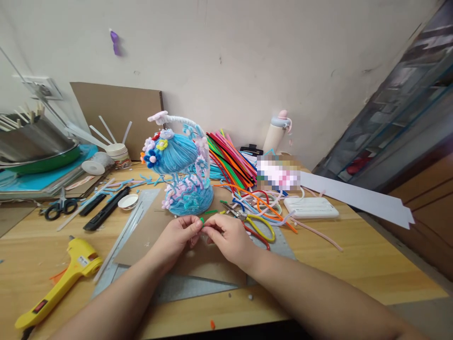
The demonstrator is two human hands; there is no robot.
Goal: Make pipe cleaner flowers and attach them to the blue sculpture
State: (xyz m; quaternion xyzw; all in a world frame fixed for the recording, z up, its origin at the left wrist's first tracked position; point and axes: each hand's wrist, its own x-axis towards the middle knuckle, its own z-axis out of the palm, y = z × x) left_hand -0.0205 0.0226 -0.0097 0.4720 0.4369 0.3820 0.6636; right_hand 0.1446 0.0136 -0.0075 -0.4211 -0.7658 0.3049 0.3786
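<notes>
Both hands meet over a brown cardboard sheet point(198, 269). A small green piece of pipe cleaner point(202, 220) is pinched between the fingertips of my left hand point(184, 231). My right hand point(226, 236) has thumb and forefinger pressed together at the same piece; how much of it lies inside the fingers is hidden. Just behind the hands stands a blue pipe-cleaner lamp-like craft point(177, 153) with colourful flowers, a round base and a white arched stem. Right of my right hand lie scissors or pliers with yellow and red handles point(260, 228).
A yellow glue gun point(79, 259) lies at left, near black scissors point(62, 206) and a black cutter point(106, 210). Behind are bundled pipe cleaners point(233, 160) and a bottle point(275, 133). A white box point(311, 208) sits at right; a grey cutting mat point(184, 289) lies beneath the cardboard.
</notes>
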